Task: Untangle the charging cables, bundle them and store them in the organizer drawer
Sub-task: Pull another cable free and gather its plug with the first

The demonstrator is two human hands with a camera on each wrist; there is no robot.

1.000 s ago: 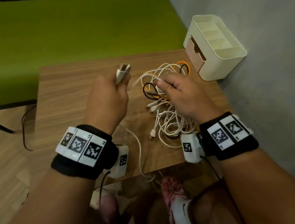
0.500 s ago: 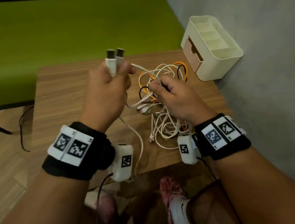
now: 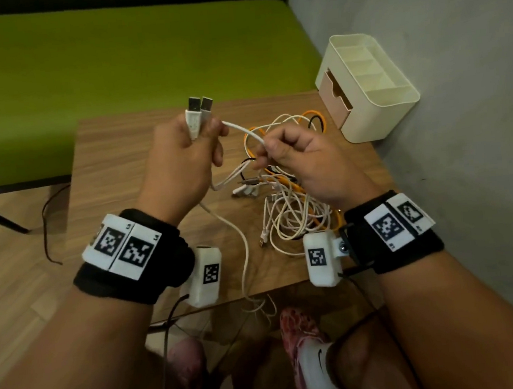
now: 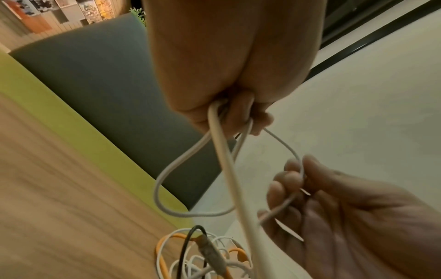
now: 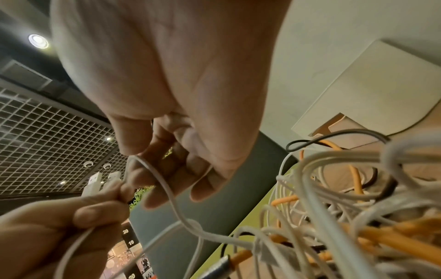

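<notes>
My left hand [image 3: 183,157] is raised over the table and grips two white USB plugs [image 3: 198,112], their metal ends pointing up. Their cords hang from my fist [image 4: 222,120]. A thin white cable [image 3: 243,132] runs from that hand to my right hand [image 3: 288,151], which pinches it between thumb and fingers [image 5: 143,175]. Below lies a tangle of white, orange and black cables [image 3: 290,203] on the wooden table [image 3: 116,163]. The cream organizer [image 3: 367,88] stands at the far right corner, its tan drawer [image 3: 334,93] facing left.
A green bench [image 3: 114,70] runs behind the table and a grey wall [image 3: 459,114] closes the right side. One white cord hangs over the table's near edge [image 3: 251,291]. My feet in shoes [image 3: 306,354] are below the table.
My left hand rose and now holds two plugs side by side instead of one. My right hand lifted from the tangle, drawing a white cable up with it.
</notes>
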